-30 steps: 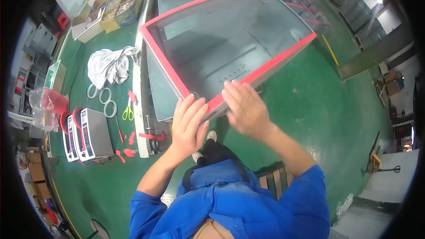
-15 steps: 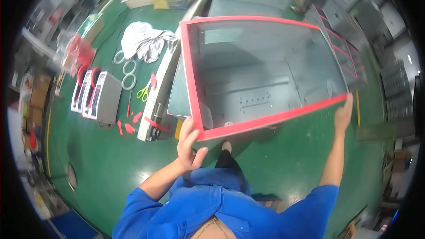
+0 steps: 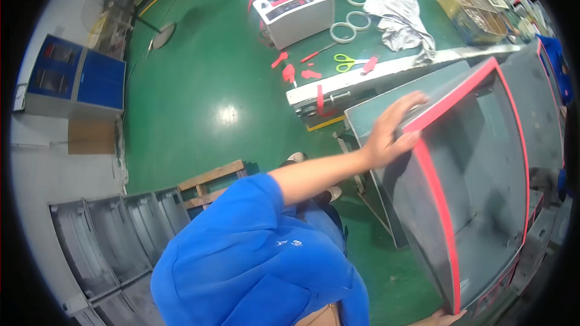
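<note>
A large grey metal box [image 3: 417, 211] with an open front stands tilted at the right, its rim edged with red tape [image 3: 445, 223]. My left hand [image 3: 389, 133] grips the near upper corner, fingers over the top and thumb against the taped edge. At the lower edge of the view, my right hand [image 3: 446, 317] holds the bottom corner of the same box; only its fingers and part of the hand show. Behind the box is a flat grey-green panel [image 3: 377, 104]. Whether the box rests on anything is hidden.
A bench with a pale edge [image 3: 393, 72] carries yellow-green scissors [image 3: 345, 63], a white cloth [image 3: 396, 15], pale rings [image 3: 343, 32], red scraps [image 3: 289, 73] and white machines [image 3: 296, 18] with red rolls. Grey metal frames [image 3: 109, 241] and a wooden pallet [image 3: 211, 176] lie at left.
My view has swung left, so the bench and box appear farther right. The box's open front has turned and tilted. Both hands remain at its corners, and my right hand is now mostly out of view.
</note>
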The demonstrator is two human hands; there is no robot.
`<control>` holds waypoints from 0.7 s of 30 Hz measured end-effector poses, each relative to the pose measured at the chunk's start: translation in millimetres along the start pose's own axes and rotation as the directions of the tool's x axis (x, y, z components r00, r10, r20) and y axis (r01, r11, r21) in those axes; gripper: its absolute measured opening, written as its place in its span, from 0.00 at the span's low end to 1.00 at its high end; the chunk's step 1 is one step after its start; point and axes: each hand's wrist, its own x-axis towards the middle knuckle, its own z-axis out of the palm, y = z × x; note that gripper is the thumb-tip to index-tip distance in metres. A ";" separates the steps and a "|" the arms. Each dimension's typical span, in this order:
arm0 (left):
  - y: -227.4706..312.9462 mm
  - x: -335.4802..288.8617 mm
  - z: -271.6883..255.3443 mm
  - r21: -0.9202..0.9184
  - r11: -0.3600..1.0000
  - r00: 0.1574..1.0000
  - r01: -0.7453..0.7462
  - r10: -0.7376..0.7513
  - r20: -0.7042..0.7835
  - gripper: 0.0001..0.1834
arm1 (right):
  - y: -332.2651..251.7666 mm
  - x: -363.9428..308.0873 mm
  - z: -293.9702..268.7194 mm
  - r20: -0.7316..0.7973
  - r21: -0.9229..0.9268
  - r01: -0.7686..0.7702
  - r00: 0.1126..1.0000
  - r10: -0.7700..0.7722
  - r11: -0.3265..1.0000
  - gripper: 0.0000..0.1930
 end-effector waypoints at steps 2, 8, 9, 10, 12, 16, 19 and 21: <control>-8.2 29.5 -4.3 -0.120 0.984 0.991 0.131 -0.125 0.053 0.35 | 0.9 -9.5 10.2 0.013 -0.002 0.032 0.999 -0.032 0.999 0.21; -110.5 -96.8 -84.8 -0.563 0.463 0.385 0.685 -0.885 -0.261 0.29 | 28.8 -29.4 -6.4 -0.057 0.086 -0.036 0.998 0.041 0.996 0.27; -126.9 -123.8 -102.6 -0.539 0.242 0.104 0.807 -0.956 -0.273 0.30 | 34.0 -51.8 14.0 -0.124 -0.004 0.033 0.992 -0.033 0.999 0.26; -144.0 -147.1 -112.3 -0.556 0.260 0.050 0.789 -0.930 -0.364 0.35 | 50.7 -65.7 12.7 -0.243 0.027 0.030 0.970 -0.023 0.999 0.24; -177.8 -164.7 -125.0 -0.517 0.307 0.141 0.799 -0.932 -0.335 0.38 | 98.9 -95.1 -7.6 -0.302 -0.139 -0.014 0.953 -0.030 0.990 0.26; -197.3 -149.1 -114.6 -0.646 0.311 0.149 0.698 -0.944 -0.294 0.37 | 129.8 -241.4 85.6 -0.243 -0.203 -0.336 0.927 0.285 0.920 0.26; -202.2 -151.9 -121.5 -0.649 0.314 0.078 0.693 -0.927 -0.366 0.38 | 134.3 -306.9 109.2 -0.116 -0.252 -0.408 0.913 0.392 0.877 0.27; -215.1 -169.6 -129.0 -0.437 0.279 0.126 0.855 -0.929 -0.347 0.26 | 144.4 -338.1 98.9 -0.011 -0.335 -0.391 0.911 0.411 0.857 0.26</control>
